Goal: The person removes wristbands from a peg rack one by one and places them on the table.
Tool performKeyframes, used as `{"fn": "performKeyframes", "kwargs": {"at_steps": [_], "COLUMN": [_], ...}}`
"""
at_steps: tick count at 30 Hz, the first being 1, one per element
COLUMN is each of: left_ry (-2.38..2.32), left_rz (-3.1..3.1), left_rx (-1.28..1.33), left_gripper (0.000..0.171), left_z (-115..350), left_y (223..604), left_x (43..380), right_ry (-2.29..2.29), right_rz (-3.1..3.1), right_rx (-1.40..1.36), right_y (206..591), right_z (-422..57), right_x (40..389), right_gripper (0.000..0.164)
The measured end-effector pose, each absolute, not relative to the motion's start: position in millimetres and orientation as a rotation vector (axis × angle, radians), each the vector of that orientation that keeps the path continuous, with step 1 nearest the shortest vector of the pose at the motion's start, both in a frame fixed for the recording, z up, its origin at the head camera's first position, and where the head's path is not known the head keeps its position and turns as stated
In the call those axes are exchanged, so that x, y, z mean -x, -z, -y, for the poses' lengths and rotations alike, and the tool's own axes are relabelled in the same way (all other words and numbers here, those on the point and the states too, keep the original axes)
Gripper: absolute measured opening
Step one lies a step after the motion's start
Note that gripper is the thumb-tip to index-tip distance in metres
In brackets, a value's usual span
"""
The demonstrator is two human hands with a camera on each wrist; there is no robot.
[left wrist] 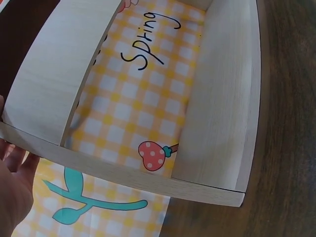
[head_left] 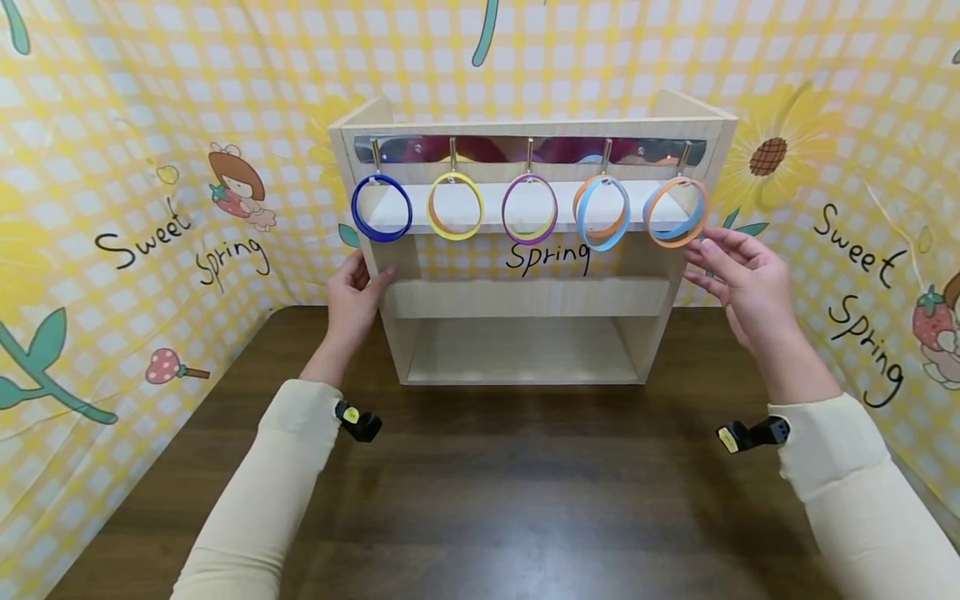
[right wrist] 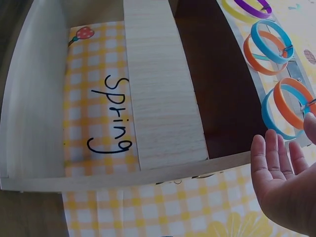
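Note:
A light wooden shelf unit [head_left: 532,297] stands upright on the table. My left hand [head_left: 352,296] grips its left side panel, thumb at the front edge and fingers around the outer side. My right hand [head_left: 753,287] is beside the upper right side, palm turned up in the right wrist view, its thumb and fingers right by an orange wristband [right wrist: 280,98]. A light blue wristband [right wrist: 268,118] shares that rightmost hook. Other hooks hold a dark blue wristband [head_left: 382,238], a yellow one, a purple one with yellow behind, and a light blue one with orange.
A shiny metal strip [head_left: 487,150] carrying the hooks runs across the shelf unit's upper front. Dark brown wood tabletop [head_left: 510,492] spreads in front. Yellow checked cloth [head_left: 112,92] with flowers and lettering hangs behind and at both sides. Small black devices sit at both cuffs.

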State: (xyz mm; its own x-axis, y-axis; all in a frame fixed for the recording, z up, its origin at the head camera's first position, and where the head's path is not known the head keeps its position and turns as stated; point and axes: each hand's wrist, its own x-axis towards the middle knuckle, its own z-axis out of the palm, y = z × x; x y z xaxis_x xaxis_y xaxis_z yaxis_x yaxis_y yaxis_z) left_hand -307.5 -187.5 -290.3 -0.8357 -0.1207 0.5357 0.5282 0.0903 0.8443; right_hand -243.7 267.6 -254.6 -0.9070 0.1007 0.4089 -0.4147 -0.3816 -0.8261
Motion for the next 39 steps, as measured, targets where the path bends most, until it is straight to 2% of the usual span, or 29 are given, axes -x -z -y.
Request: {"fn": "performKeyframes", "kwargs": {"at_steps": [10, 27, 39], "left_ry": [1.843, 1.863, 1.885], "left_rz": [1.862, 1.852, 1.869], "left_rx": [0.419, 0.368, 0.35], "left_gripper": [0.048, 0.039, 0.039], "left_z": [193.0, 191.8, 191.1], "left_y": [296.5, 299.7, 299.4], "left_x": [311.6, 309.6, 309.0], "right_ry": [-2.502, -2.673, -2.691], "right_rz": [1.391, 1.241, 1.194], "right_rx": [-0.465, -0.414, -0.389], "right_y": [249.2, 247.8, 244.6], "right_z": [-264.8, -258.3, -256.5], "right_x": [247.9, 249.6, 248.5], "right_gripper": [0.019, 0.017, 0.013]}}
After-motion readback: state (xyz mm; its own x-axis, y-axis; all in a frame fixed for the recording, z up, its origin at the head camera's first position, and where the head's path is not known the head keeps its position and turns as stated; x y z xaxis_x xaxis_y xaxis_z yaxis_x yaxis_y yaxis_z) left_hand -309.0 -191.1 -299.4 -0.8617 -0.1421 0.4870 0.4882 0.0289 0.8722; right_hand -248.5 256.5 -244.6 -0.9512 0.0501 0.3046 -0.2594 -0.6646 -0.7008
